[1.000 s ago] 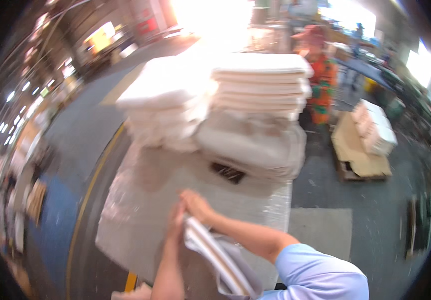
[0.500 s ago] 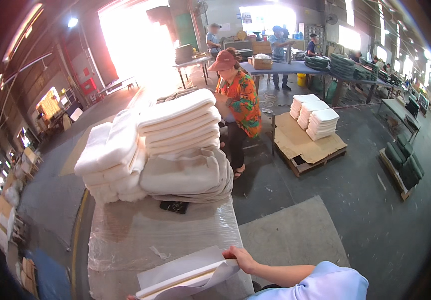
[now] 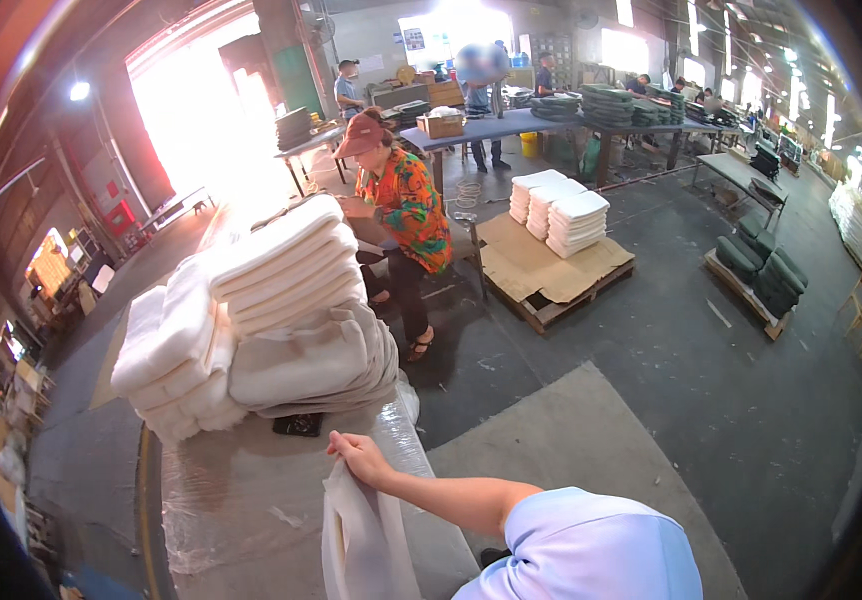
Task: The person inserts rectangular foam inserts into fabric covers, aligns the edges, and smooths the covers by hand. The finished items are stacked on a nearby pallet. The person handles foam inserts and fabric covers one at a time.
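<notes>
My right hand (image 3: 359, 459) is closed on the upper end of a white cloth (image 3: 363, 530), fingers pinched together. The cloth hangs down in folds over the right side of the plastic-wrapped table (image 3: 231, 510), and a thicker cream edge shows along its left side. Its lower end runs out of the picture. My left hand is out of sight. Just beyond my right hand, a small black patterned object (image 3: 297, 425) lies at the foot of a pile of folded beige cloths (image 3: 311, 365). Thick folded white pads (image 3: 286, 265) are stacked above and behind them.
More white pads (image 3: 176, 340) are piled at the left. A co-worker (image 3: 406, 215) in a cap and bright orange shirt stands beyond the stacks. To the right, a pallet (image 3: 541, 270) bears folded white stacks, and another pallet (image 3: 766, 290) holds dark green cushions.
My right hand has moved forward and left, drawing the white cloth from lying crosswise to hanging lengthwise. My left fingertips have gone from the lower edge. The view has turned right.
</notes>
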A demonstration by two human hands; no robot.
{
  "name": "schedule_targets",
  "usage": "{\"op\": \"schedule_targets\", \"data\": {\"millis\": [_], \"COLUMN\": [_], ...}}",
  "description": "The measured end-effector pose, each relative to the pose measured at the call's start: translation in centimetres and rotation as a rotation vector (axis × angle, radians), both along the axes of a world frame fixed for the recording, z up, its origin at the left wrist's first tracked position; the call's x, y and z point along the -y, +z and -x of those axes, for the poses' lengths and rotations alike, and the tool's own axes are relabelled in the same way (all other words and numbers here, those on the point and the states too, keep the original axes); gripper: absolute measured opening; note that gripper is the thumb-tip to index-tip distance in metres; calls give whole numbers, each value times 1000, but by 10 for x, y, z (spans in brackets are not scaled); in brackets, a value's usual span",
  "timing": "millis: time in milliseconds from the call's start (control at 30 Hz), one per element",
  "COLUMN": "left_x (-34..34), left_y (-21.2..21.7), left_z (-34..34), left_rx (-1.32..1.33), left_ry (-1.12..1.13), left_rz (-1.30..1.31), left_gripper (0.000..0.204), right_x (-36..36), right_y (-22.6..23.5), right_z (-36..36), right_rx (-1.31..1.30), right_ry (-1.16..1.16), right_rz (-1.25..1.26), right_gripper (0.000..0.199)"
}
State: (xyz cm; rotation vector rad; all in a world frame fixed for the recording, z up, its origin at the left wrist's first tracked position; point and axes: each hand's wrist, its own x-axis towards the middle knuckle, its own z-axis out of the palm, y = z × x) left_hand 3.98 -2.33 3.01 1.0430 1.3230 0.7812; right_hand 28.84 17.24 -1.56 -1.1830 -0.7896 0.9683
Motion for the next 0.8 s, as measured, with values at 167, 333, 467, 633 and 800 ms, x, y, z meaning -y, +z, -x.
{"op": "schedule_targets", "data": {"millis": [167, 333, 467, 633, 800], "left_x": [28, 57, 75, 79, 84], "left_y": [-5, -12, -12, -18, -39], "left_z": [-10, -3, 1, 3, 13], "left_rx": [29, 48, 52, 20, -190], "left_ry": [-96, -143, -128, -227, -248], "left_rz": [61, 115, 162, 222, 252], "left_gripper": [64, 68, 72, 84, 81], "right_x": [6, 32, 59, 79, 78], "right_y": [-17, -37, -31, -35, -31], "right_z": [-13, -38, -44, -64, -62], "right_rx": [98, 270, -247, -492, -364], "right_ry": [-4, 77, 119, 187, 169], "right_rz": [99, 91, 48, -40, -36], "right_gripper": [54, 50, 51, 49, 43]}}
